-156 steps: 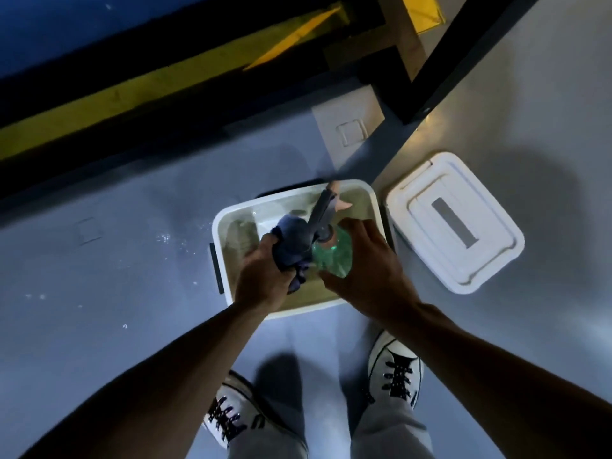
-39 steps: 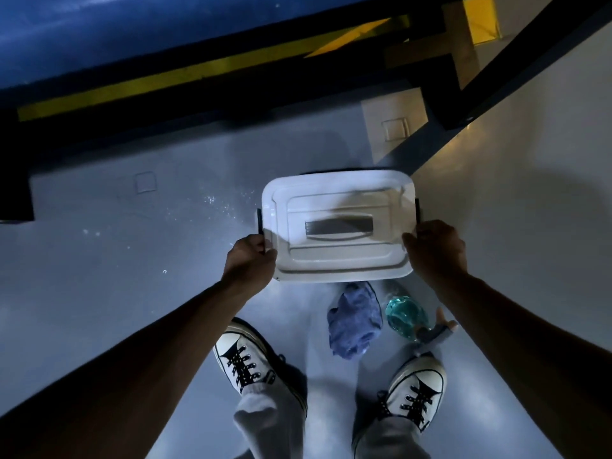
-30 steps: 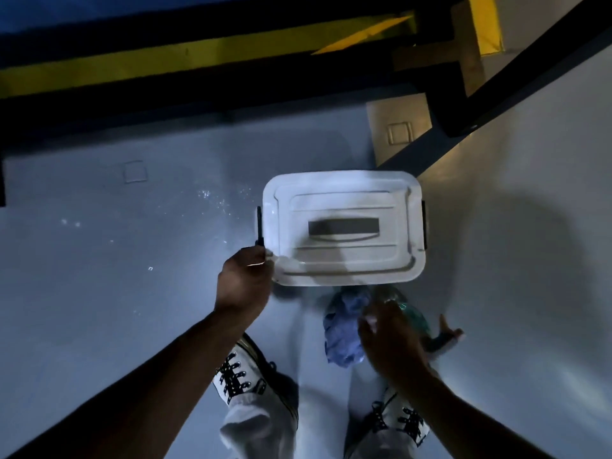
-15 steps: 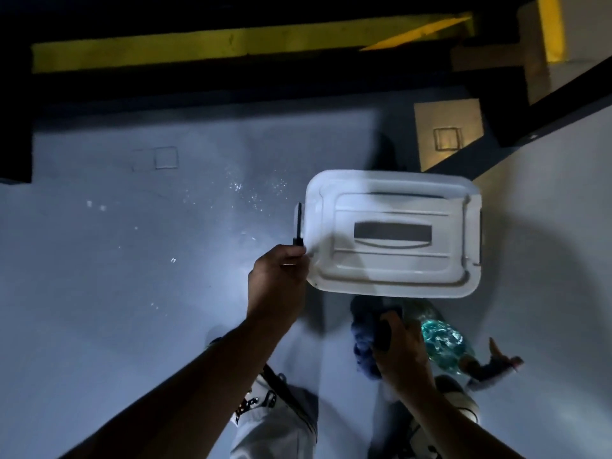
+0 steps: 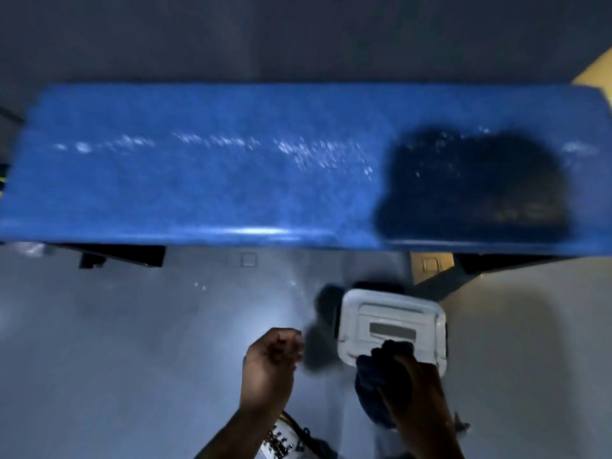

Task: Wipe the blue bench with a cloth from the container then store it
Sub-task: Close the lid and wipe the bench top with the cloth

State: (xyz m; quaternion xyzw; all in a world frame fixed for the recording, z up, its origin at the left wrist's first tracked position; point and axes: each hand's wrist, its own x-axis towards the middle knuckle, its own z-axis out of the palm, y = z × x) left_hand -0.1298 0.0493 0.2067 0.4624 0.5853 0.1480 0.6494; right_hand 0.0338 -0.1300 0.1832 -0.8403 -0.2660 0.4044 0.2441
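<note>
The blue bench [image 5: 205, 180] spans the upper half of the view, its top speckled with pale droplets and darkened by a shadow at the right. On the grey floor below stands the white container [image 5: 367, 313] with its lid on. My right hand [image 5: 417, 389] grips the dark blue cloth [image 5: 371, 382] just in front of the container's near edge. Left of the container, apart from it, my left hand [image 5: 270, 362] hovers with its fingers curled in and nothing in them.
A dark bench leg [image 5: 122, 256] shows under the bench at the left, and a yellow-lit floor plate [image 5: 430, 265] at the right. One shoe [image 5: 281, 442] is at the bottom edge. A small dark nozzle tip [image 5: 462, 425] pokes out beside my right forearm.
The view has swung up, so the bench top now shows. My left hand has come off the container's side latch. My right hand has lifted the cloth off the floor.
</note>
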